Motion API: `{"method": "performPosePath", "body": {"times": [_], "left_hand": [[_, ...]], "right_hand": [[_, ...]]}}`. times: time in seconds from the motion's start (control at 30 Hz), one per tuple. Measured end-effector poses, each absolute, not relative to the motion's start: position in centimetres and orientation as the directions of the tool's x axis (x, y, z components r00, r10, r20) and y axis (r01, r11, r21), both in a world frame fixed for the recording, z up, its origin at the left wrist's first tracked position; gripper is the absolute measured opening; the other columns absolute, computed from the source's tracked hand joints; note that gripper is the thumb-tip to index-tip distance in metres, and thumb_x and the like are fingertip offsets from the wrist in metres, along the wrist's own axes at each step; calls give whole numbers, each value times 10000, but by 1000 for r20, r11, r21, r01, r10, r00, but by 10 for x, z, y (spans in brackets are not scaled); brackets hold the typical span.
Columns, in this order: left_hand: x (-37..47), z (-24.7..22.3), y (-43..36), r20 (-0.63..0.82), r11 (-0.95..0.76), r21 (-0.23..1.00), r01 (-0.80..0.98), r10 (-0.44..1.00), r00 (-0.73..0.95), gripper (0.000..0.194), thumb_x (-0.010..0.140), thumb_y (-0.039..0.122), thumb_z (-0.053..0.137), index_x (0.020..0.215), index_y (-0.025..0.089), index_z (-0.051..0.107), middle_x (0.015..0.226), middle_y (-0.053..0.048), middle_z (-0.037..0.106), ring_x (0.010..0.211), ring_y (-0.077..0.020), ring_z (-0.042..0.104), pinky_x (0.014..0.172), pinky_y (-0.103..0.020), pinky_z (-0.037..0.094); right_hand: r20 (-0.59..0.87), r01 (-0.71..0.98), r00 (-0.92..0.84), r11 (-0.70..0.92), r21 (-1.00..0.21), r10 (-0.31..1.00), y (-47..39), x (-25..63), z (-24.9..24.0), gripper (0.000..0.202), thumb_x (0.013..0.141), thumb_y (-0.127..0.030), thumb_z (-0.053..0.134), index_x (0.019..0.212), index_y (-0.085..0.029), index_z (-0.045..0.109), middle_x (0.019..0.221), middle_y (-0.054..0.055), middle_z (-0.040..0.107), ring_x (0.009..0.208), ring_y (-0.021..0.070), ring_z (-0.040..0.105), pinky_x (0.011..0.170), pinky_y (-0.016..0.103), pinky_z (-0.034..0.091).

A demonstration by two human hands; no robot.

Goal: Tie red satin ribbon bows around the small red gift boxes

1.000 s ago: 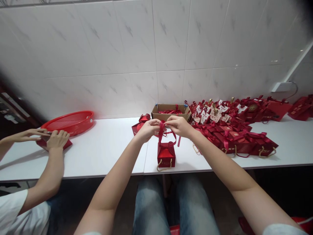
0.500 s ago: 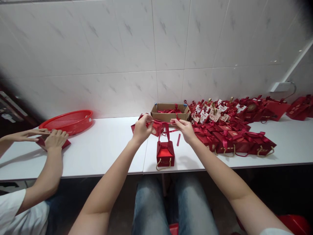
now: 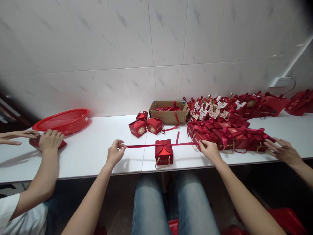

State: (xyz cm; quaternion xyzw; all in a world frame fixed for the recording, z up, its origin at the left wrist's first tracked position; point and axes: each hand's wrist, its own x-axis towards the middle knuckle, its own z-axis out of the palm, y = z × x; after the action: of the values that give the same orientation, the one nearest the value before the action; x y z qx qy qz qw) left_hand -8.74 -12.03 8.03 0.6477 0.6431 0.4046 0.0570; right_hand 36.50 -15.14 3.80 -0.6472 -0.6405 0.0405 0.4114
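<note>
A small red gift box with gold rope handles stands near the table's front edge, between my hands. A red ribbon runs across its top and is stretched out nearly level to both sides. My left hand pinches the ribbon's left end. At the other end, my right hand pinches the ribbon, close to the grouped red boxes. Behind the gift box lies a short loose red strip. Three more small red boxes sit to its back left.
A cardboard box of red ribbons stands against the wall. Many red boxes with bows crowd the right side. One co-worker's hand touches them; another's hands press a red item beside a red basket.
My hands have moved apart and down, drawing the ribbon from a raised loop to a taut line across the box. A co-worker's hand has come in from the right.
</note>
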Motion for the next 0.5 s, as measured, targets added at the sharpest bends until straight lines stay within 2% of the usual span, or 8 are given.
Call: {"method": "performPosePath", "body": {"times": [0.2,0.33,0.5], "left_hand": [[-94,54,-122,334,-46,583,811,924,-188,249,648,343,533,860,217,492,711,-16,679,580,-170,557,599,-288,448],[-93,51,-122,316,-23,577,816,928,-197,252,650,353,528,860,218,491,731,-18,686,545,-167,535,613,-300,440],[-94,48,-122,303,-4,590,807,928,-216,261,653,362,523,868,217,492,760,-27,688,575,-177,546,635,-306,439]], "right_hand": [[424,785,265,62,-617,866,-161,375,26,429,778,-488,409,584,-157,600,448,53,527,430,143,445,522,264,333],[390,749,307,32,-662,868,-162,376,25,455,766,-501,401,676,-140,664,487,78,571,442,165,476,533,278,360],[364,731,352,-10,-683,862,-163,375,27,477,761,-515,393,662,-142,674,482,86,572,459,181,490,530,286,359]]}}
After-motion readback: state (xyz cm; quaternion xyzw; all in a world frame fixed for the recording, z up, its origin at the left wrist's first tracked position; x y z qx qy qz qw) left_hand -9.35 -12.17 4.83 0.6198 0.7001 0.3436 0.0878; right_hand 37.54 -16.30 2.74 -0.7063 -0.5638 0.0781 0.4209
